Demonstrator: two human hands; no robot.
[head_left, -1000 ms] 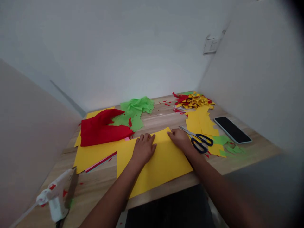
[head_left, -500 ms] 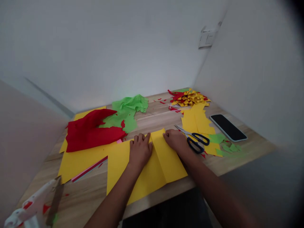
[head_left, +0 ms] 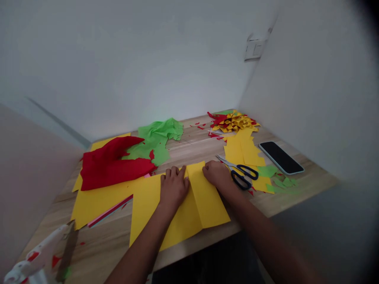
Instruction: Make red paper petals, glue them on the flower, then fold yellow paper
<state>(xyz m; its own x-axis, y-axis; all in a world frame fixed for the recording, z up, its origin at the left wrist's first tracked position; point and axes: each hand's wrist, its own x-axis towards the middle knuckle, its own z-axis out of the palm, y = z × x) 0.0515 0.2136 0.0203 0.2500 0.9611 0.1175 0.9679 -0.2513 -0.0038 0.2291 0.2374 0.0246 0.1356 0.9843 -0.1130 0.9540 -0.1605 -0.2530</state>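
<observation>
Head view: the yellow sheet (head_left: 185,215) lies on the near side of the wooden table (head_left: 192,149), directly under the left hand (head_left: 174,187) and to the near side of the right hand (head_left: 217,173). A crease crosses it from the far edge to the near edge, and it passes between the two hands.

The left hand is flat and not closed, palm down, with its fingers a little apart; it presses on the sheet just left of the crease (the index finger reaches close to the far edge). The right hand is closed, the fingers curled in, and it pinches the sheet at its far right corner; how its hidden fingers stand below the paper, I cannot tell. Both forearms come from the near side, the left one over the sheet and the right one beside its right edge.

Near the right hand lie the scissors (head_left: 233,166), and farther right the phone (head_left: 281,157). Left of the sheet is some red material (head_left: 109,165).
</observation>
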